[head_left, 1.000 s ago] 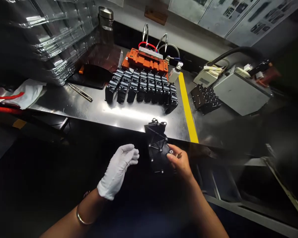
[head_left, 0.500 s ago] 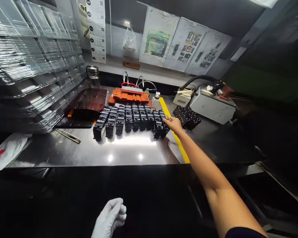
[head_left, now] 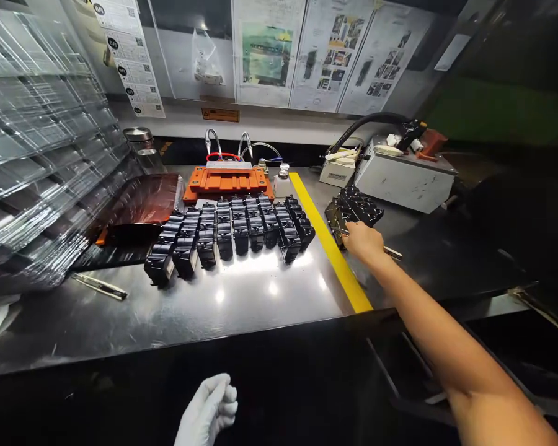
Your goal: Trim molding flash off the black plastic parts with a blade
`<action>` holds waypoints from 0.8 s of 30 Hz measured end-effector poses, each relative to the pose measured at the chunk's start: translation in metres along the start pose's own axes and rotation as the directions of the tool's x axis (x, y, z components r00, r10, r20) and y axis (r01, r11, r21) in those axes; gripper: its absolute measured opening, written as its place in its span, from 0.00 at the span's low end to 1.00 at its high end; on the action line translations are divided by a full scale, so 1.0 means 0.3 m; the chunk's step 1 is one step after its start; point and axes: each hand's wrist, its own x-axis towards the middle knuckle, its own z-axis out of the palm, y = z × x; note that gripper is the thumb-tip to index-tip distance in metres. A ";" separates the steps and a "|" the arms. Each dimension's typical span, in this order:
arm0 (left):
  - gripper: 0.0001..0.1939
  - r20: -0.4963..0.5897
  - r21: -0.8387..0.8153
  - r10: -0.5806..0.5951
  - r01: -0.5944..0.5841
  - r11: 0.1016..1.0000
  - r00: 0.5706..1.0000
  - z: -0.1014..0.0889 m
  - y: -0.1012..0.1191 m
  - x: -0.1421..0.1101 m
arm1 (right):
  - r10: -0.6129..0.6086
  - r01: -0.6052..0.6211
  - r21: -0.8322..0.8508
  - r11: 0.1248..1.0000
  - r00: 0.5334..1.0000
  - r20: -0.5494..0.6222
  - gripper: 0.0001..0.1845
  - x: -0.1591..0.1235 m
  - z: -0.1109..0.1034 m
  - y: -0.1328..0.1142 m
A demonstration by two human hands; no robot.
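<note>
My right hand [head_left: 365,241], bare, is closed around a slim metallic tool [head_left: 393,253] whose kind I cannot make out. One end sticks out behind the hand, and the other points at a group of black ribbed plastic parts [head_left: 356,204] right of the yellow tape. Whether the tip touches them is unclear. My left hand [head_left: 209,406], in a white glove, hangs low in front of the bench with its fingers curled together and nothing visible in them. Left of the tape, a row of similar black parts [head_left: 232,226] stands side by side on the metal bench.
Yellow tape [head_left: 330,248] crosses the bench [head_left: 260,303]. Behind the row sit an orange fixture [head_left: 227,179] and a small white bottle [head_left: 283,183]. A grey box machine [head_left: 404,173] stands back right. Clear trays [head_left: 32,136] pile up left, near a utility knife [head_left: 101,286].
My right hand with the tool has moved right, from the end of the row across the tape to the separate group. The view has shifted; the left hand keeps its pose.
</note>
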 end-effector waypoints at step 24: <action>0.14 0.272 0.494 0.266 -0.371 0.786 0.925 -0.002 0.063 -0.136 | -0.779 0.187 0.842 0.506 0.518 0.353 0.18 -0.867 0.026 -0.196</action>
